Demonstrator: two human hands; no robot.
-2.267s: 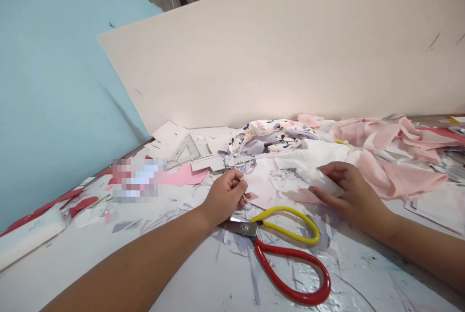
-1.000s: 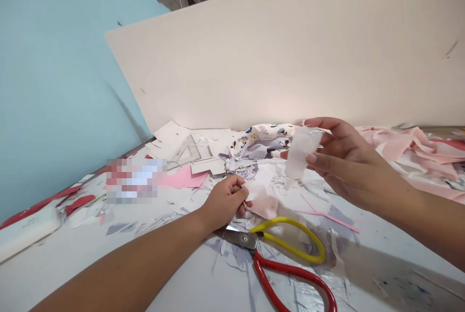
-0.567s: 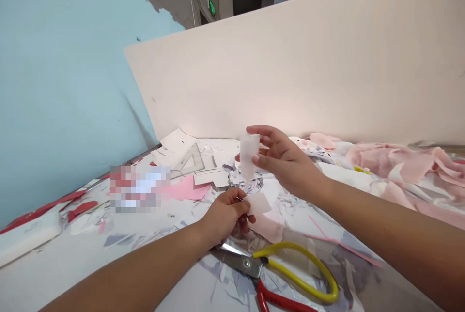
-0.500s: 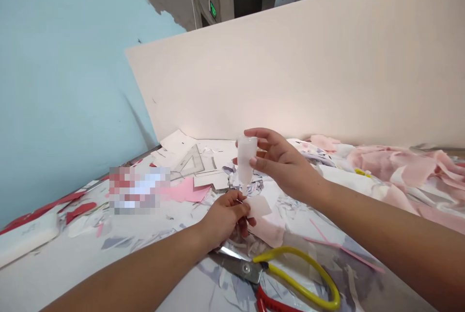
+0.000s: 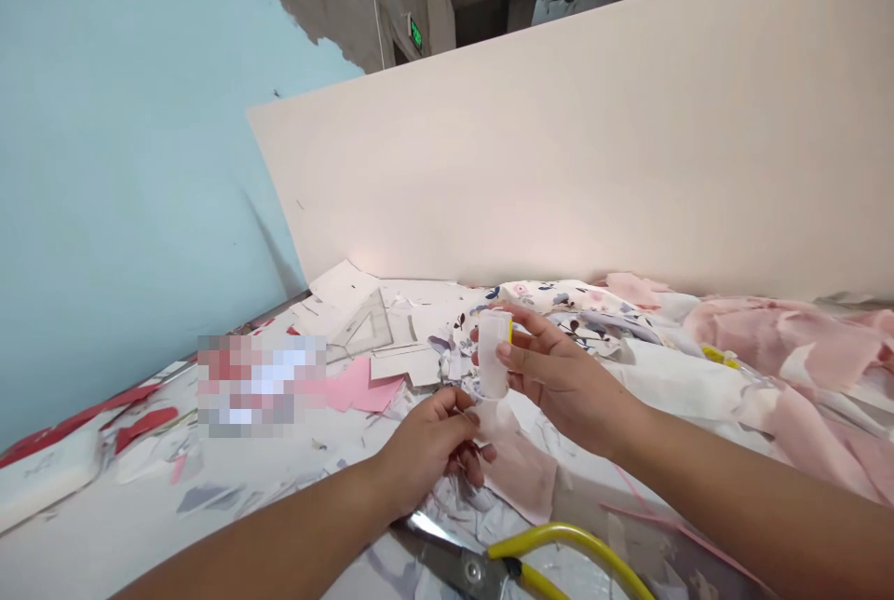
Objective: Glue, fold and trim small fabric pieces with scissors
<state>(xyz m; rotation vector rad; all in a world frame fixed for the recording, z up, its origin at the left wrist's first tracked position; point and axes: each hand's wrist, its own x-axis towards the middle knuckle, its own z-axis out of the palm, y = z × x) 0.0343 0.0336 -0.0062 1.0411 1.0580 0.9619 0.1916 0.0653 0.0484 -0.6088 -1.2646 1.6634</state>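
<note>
My right hand (image 5: 559, 376) grips a small translucent white squeeze bottle (image 5: 493, 353), held nozzle down. Its tip touches a small pale paper piece (image 5: 497, 414) that my left hand (image 5: 426, 451) pinches between thumb and fingers just above the table. A pink fabric scrap (image 5: 523, 479) lies right under both hands. Scissors with a yellow handle (image 5: 551, 544) lie on the table near my left wrist, partly cut off by the bottom edge.
Floral fabric (image 5: 573, 311) and pink cloth (image 5: 789, 339) are heaped at the right. White paper offcuts and a clear set square (image 5: 363, 325) lie behind my hands, with pink paper (image 5: 356, 386) beside them. A tall cream board (image 5: 593, 153) stands along the back.
My right hand picked the bottle off the table, carried it left and lowered it nozzle first onto the paper in my left hand. The camera tilted up a little.
</note>
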